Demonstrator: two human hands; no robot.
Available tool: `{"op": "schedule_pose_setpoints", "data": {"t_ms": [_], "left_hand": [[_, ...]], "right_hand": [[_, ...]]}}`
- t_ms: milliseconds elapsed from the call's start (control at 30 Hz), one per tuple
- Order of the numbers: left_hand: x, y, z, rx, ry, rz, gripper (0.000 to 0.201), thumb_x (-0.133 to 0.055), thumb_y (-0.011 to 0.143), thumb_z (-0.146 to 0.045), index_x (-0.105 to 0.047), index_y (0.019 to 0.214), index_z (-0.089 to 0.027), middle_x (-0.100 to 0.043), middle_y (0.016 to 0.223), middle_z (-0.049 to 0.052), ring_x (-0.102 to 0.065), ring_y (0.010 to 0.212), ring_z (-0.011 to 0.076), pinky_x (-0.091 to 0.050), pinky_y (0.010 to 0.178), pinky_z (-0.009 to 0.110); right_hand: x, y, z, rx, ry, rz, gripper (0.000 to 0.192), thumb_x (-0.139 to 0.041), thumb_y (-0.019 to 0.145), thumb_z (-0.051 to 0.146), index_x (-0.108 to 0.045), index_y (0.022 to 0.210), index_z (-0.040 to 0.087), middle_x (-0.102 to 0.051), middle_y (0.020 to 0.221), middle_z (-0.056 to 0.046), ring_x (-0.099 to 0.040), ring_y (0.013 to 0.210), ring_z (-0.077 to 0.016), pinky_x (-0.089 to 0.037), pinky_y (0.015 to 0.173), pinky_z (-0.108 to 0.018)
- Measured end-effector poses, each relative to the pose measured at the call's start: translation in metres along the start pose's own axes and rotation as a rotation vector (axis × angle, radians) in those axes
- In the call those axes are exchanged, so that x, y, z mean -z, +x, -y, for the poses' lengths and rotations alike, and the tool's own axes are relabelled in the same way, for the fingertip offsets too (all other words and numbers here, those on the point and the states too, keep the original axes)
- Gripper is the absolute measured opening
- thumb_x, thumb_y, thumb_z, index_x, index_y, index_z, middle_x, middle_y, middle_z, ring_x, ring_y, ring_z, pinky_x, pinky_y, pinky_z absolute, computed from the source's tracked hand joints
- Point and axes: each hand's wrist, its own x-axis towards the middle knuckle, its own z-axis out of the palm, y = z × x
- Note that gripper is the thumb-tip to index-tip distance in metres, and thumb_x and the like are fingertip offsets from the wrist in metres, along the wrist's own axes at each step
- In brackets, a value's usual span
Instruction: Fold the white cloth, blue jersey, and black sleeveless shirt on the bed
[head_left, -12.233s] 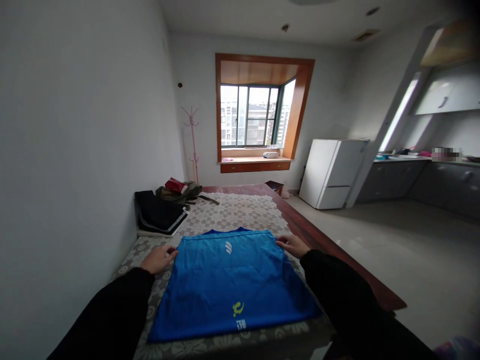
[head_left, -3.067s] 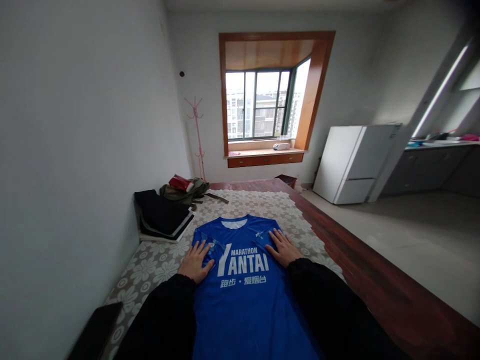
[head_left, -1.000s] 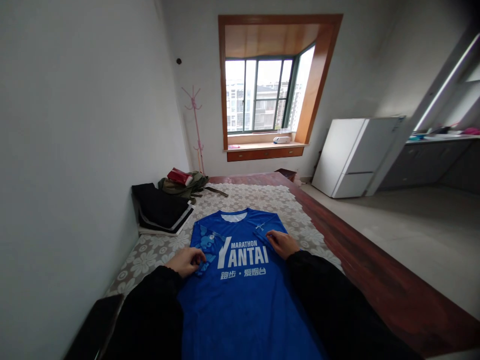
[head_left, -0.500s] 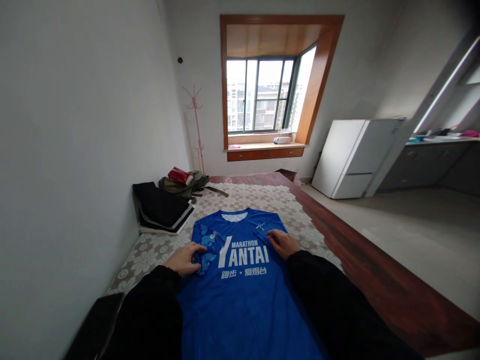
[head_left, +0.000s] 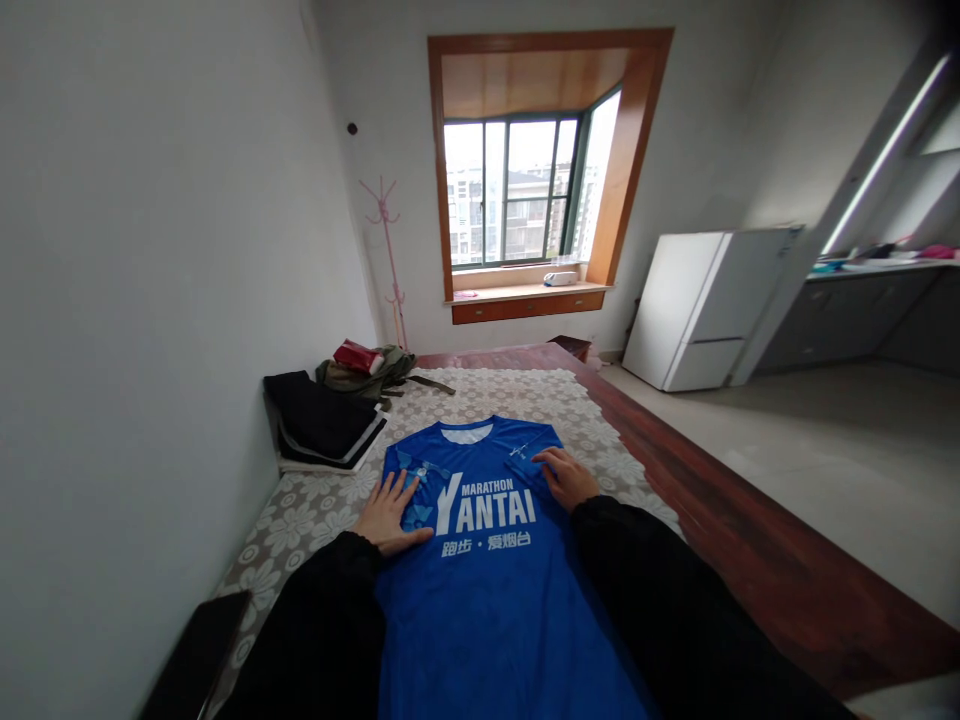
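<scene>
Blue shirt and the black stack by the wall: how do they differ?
The blue shirt lies spread flat, one layer, printed in white; the black stack is folded, layered and plain. Left hand and right hand press the shirt; nothing touches the stack. Both rest on the lace cloth.

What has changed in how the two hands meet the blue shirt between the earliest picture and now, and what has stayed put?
The blue shirt was back-up with its sides held; now it lies front-up, sleeves folded in. The left hand, pinching the fold a second ago, now presses flat. The right hand stays on the right fold. The folded dark clothes and the fridge have not moved.
</scene>
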Motion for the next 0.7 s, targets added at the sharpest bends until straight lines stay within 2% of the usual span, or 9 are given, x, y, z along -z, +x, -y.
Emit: {"op": "schedule_pose_setpoints", "data": {"t_ms": [67, 133, 233, 400, 533, 600, 700], "left_hand": [[0.001, 0.003, 0.0, -0.023, -0.013, -0.058, 0.083, -0.043, 0.086, -0.074, -0.035, 0.153, -0.027, -0.028, 0.165, 0.011, -0.014, 0.153, 0.0351, -0.015, 0.122, 0.058], [0.001, 0.007, -0.002, -0.059, -0.046, -0.137, 0.063, -0.031, 0.097, -0.059, -0.042, 0.149, -0.026, -0.037, 0.161, 0.007, -0.021, 0.152, 0.0282, -0.017, 0.123, 0.052], [-0.002, 0.012, -0.006, -0.095, -0.055, -0.195, 0.054, -0.023, 0.102, -0.043, -0.043, 0.149, -0.026, -0.042, 0.159, 0.004, -0.027, 0.151, 0.0219, -0.02, 0.124, 0.047], [-0.012, 0.014, -0.008, -0.09, -0.01, -0.136, 0.056, -0.031, 0.1, -0.048, -0.04, 0.151, -0.028, -0.037, 0.161, 0.005, -0.022, 0.152, 0.0292, -0.02, 0.123, 0.054], [-0.013, 0.015, -0.006, -0.07, 0.005, -0.098, 0.056, -0.033, 0.098, -0.047, -0.039, 0.152, -0.029, -0.031, 0.164, 0.005, -0.017, 0.153, 0.0291, -0.018, 0.123, 0.053], [-0.009, 0.017, -0.005, -0.061, -0.008, -0.082, 0.056, -0.037, 0.096, -0.046, -0.041, 0.151, -0.029, -0.033, 0.163, 0.005, -0.021, 0.152, 0.0294, -0.02, 0.122, 0.052], [0.0, 0.023, -0.008, -0.05, -0.028, -0.089, 0.051, -0.043, 0.094, -0.041, -0.051, 0.143, -0.03, -0.046, 0.156, 0.005, -0.036, 0.146, 0.0292, -0.028, 0.119, 0.05]], "right_hand": [[0.0, 0.0, -0.003, 0.013, -0.01, 0.018, 0.043, -0.04, 0.092, 0.013, -0.069, 0.121, 0.026, -0.068, 0.121, -0.007, -0.062, 0.113, -0.0219, -0.049, 0.101, -0.038], [-0.002, 0.0, -0.006, 0.05, -0.022, 0.064, 0.046, -0.041, 0.091, 0.011, -0.068, 0.124, 0.027, -0.066, 0.128, -0.006, -0.059, 0.12, -0.0218, -0.047, 0.106, -0.039], [-0.01, -0.002, -0.011, 0.1, -0.063, 0.151, 0.045, -0.042, 0.093, 0.016, -0.065, 0.13, 0.027, -0.06, 0.141, -0.005, -0.05, 0.134, -0.0237, -0.039, 0.114, -0.043], [-0.023, -0.006, -0.017, 0.069, -0.136, 0.218, 0.052, -0.035, 0.098, 0.028, -0.045, 0.149, 0.026, -0.045, 0.155, -0.003, -0.034, 0.147, -0.0247, -0.032, 0.119, -0.048], [-0.025, -0.007, -0.018, 0.056, -0.175, 0.243, 0.054, -0.033, 0.099, 0.033, -0.04, 0.152, 0.031, -0.042, 0.158, -0.001, -0.031, 0.148, -0.0238, -0.027, 0.121, -0.05], [-0.024, -0.007, -0.016, 0.045, -0.191, 0.256, 0.054, -0.033, 0.099, 0.032, -0.04, 0.152, 0.031, -0.041, 0.158, -0.001, -0.03, 0.149, -0.0239, -0.026, 0.121, -0.049], [-0.021, -0.006, -0.012, 0.035, -0.191, 0.253, 0.055, -0.035, 0.098, 0.031, -0.039, 0.153, 0.026, -0.041, 0.158, -0.004, -0.032, 0.148, -0.0244, -0.028, 0.121, -0.047]]}}
